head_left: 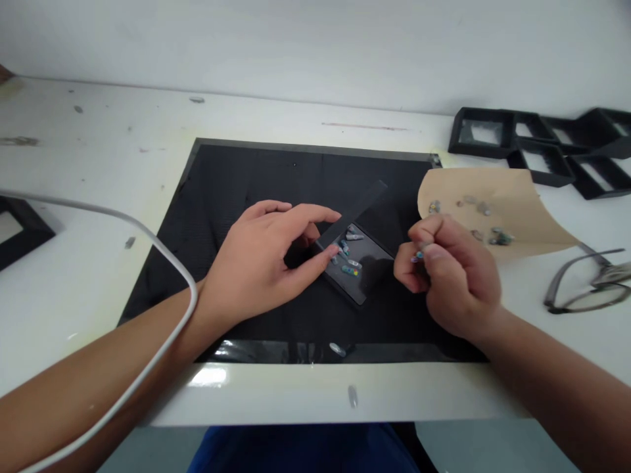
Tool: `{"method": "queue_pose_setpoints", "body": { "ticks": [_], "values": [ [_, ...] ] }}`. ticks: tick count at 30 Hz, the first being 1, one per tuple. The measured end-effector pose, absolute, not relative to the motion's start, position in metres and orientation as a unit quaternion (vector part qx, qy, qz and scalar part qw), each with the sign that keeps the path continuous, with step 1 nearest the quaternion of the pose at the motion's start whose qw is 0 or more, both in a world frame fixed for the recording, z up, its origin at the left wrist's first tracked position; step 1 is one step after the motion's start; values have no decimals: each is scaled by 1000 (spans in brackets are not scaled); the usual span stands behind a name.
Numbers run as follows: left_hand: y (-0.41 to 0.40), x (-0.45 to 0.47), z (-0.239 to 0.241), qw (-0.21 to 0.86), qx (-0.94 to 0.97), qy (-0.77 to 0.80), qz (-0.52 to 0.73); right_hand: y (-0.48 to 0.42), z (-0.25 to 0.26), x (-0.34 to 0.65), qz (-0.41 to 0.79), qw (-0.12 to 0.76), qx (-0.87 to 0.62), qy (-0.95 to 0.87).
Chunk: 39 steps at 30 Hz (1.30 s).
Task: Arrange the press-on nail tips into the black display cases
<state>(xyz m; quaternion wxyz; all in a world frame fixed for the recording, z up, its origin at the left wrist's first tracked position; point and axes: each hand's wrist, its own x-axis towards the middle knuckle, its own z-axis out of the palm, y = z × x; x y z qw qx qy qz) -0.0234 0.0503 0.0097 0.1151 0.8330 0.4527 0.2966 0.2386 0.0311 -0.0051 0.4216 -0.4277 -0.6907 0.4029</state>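
Note:
A shallow black box [372,253] sits tilted on the black mat, holding several small decorated false nails [350,270] in teal, silver and yellow. My left hand [269,256] is over the box's left corner, thumb and index finger apart. Its thumb tip reaches the nails, and its index fingertip is by a dark flat strip [362,207] along the box's far side. To the right of the box, my right hand [451,276] pinches a small false nail [418,255] with coloured spots between thumb and bent fingers. Most of that nail is hidden.
Brown paper [497,180] with several small decorated pieces lies beyond my right hand. Black frames [486,131] stand at the back right, glasses [557,307] at the right. A white cable [167,253] crosses my left forearm. Clear nail tips [353,396] lie near the front edge.

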Motion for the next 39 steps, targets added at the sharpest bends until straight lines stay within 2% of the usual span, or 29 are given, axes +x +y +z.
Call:
{"method": "queue_pose_setpoints", "body": {
  "ticks": [5, 16, 29, 39],
  "values": [
    [51, -23, 10, 112, 840, 448, 285, 36, -3, 241, 405, 334, -447, -724],
    [52, -23, 9, 124, 840, 452, 273, 43, -1, 235, 306, 333, -581, -677],
    [56, -24, 1, 114, 850, 424, 291, 45, 14, 238, 271, 187, -615, -717],
    [58, -26, -2, 117, 848, 417, 305, 44, 18, 248, 227, 122, -621, -740]
  ]
}}
